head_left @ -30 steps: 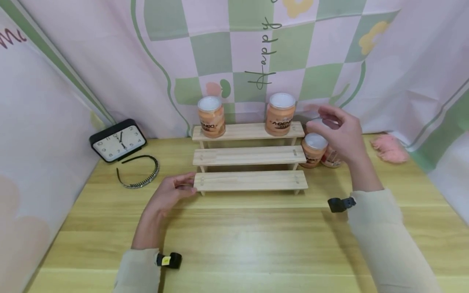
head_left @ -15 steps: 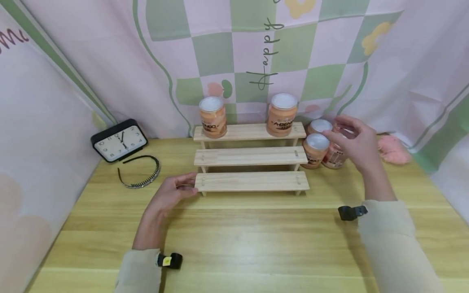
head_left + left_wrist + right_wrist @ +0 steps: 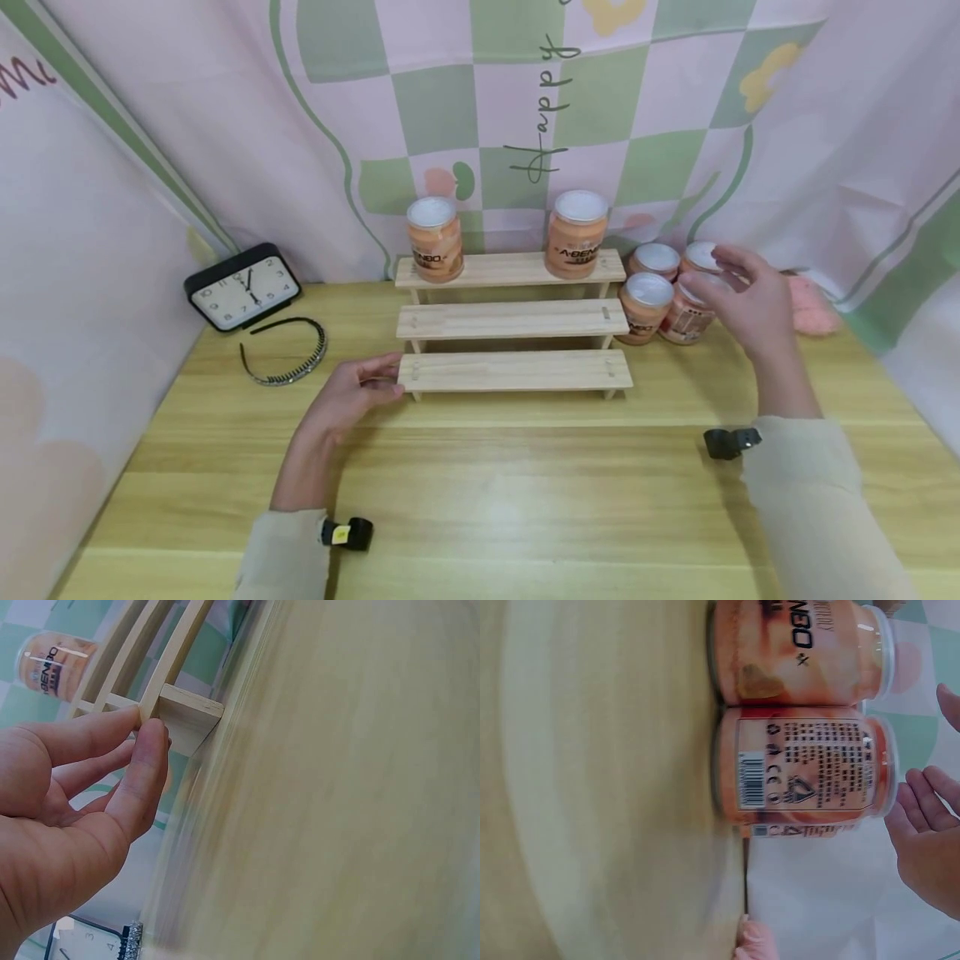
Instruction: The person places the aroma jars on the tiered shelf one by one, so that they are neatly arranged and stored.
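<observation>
A three-tier wooden step shelf (image 3: 513, 371) stands on the table, and my left hand (image 3: 348, 398) pinches the left end of its lowest board between thumb and fingers. The left wrist view shows the fingertips (image 3: 152, 733) at that board's end. Two orange jars with white lids, a left jar (image 3: 435, 242) and a right jar (image 3: 576, 242), sit upright on the top board. Several more jars cluster beside the shelf's right end, among them a front jar (image 3: 795, 765) with its printed back label showing. My right hand (image 3: 753, 312) hovers at their lids, its fingers loosely spread and holding nothing.
A black-framed clock (image 3: 243, 287) and a black headband (image 3: 285, 375) lie on the left of the wooden table (image 3: 510, 492). Behind the jars at right is a pink fluffy thing (image 3: 813, 307). A patterned curtain (image 3: 435, 108) hangs close behind the shelf.
My right hand has moved right and down from beside the top board, over the clustered jars, uncovering the rear lids. My left hand stays on the shelf.
</observation>
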`<act>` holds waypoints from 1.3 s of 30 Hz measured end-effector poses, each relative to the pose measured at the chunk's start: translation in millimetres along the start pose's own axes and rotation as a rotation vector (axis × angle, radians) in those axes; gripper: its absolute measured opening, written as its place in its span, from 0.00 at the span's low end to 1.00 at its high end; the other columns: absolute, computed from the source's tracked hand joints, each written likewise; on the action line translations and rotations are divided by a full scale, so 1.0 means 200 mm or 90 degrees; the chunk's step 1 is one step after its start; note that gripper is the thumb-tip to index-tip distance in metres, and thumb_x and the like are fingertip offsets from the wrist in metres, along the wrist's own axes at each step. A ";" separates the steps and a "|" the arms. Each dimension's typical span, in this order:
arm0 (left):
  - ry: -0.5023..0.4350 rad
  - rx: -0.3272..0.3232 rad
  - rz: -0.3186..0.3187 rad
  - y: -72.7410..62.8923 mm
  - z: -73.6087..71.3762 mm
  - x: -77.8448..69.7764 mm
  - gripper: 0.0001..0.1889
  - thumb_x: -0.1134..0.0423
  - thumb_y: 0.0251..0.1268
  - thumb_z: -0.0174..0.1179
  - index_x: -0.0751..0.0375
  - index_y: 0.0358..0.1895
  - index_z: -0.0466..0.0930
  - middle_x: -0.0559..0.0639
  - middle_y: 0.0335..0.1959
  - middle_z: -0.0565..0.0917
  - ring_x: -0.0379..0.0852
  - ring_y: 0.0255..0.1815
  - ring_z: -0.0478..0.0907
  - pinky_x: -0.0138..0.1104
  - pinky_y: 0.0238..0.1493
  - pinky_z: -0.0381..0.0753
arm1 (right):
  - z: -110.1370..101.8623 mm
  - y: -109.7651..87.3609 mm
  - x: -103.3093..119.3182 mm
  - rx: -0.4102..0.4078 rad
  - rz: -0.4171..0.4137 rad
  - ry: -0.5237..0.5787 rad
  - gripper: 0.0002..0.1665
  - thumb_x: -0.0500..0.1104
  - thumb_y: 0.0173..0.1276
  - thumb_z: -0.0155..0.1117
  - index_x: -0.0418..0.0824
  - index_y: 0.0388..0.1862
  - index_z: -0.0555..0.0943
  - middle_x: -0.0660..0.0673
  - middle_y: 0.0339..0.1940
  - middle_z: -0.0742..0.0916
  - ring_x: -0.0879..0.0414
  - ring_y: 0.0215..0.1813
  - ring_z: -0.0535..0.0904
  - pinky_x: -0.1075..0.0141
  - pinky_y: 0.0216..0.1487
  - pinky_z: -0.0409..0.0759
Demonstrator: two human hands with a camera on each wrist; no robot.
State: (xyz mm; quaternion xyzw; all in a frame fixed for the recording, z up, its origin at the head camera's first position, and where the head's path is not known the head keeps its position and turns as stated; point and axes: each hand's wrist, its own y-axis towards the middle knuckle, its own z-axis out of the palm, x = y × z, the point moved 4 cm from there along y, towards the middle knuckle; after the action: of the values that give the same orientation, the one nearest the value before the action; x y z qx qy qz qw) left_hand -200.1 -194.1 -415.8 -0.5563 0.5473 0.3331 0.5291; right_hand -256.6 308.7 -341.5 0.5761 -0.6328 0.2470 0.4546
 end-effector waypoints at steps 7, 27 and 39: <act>0.001 0.000 -0.005 0.00 0.00 0.01 0.31 0.74 0.63 0.66 0.65 0.71 0.72 0.63 0.58 0.80 0.54 0.52 0.79 0.36 0.51 0.81 | 0.00 -0.01 -0.05 0.003 0.010 -0.029 0.45 0.50 0.67 0.71 0.30 0.75 0.66 0.30 0.72 0.72 0.41 0.71 0.68 0.56 0.75 0.65; -0.002 0.005 0.009 0.00 0.00 0.00 0.30 0.75 0.64 0.65 0.68 0.71 0.71 0.66 0.58 0.79 0.54 0.52 0.79 0.34 0.51 0.82 | 0.01 -0.01 -0.11 0.080 0.052 -0.104 0.55 0.57 0.65 0.74 0.32 0.79 0.59 0.25 0.74 0.67 0.30 0.70 0.66 0.49 0.67 0.71; 0.005 0.004 0.010 0.00 0.00 -0.01 0.30 0.74 0.65 0.65 0.67 0.71 0.70 0.65 0.58 0.79 0.54 0.52 0.78 0.34 0.51 0.81 | 0.01 -0.01 -0.13 0.060 0.046 -0.101 0.51 0.53 0.64 0.75 0.31 0.76 0.64 0.24 0.72 0.70 0.29 0.68 0.69 0.84 0.42 0.67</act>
State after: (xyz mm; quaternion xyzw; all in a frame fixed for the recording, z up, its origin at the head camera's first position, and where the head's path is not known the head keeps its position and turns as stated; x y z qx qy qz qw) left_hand -200.1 -194.7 -414.5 -0.5518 0.5547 0.3334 0.5260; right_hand -257.1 319.4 -365.8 0.5916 -0.6745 0.2464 0.3664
